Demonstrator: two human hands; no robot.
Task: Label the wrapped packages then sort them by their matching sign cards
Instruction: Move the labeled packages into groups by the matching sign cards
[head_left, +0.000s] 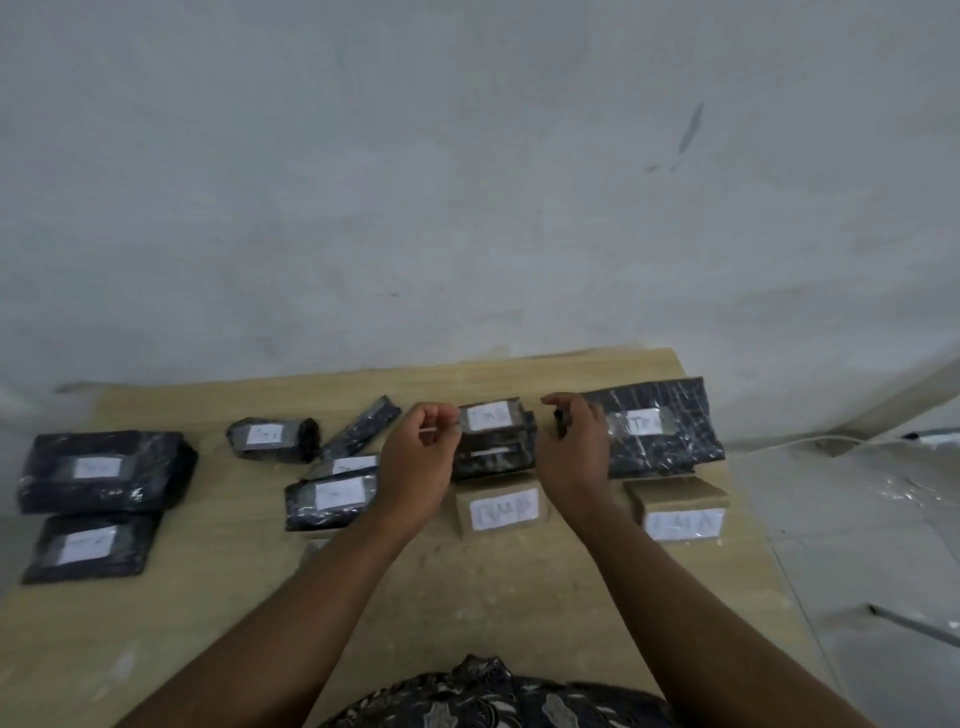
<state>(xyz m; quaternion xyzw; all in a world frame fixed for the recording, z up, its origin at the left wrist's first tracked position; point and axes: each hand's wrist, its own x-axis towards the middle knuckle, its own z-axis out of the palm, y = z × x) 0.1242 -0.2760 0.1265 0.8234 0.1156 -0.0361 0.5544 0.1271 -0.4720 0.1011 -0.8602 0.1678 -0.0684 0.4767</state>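
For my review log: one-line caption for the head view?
Left hand and right hand flank stacked labelled packages behind a sign card on a table.

desk (208, 597): light wood, far edge against wall
wall (467, 156): grey, scuffed, dark streak upper right
floor (857, 519): pale, right of desk
cable (831, 441): white, on floor

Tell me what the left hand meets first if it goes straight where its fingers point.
Likely the top package of the middle stack; the left hand curls right at its edge. Depth unclear.
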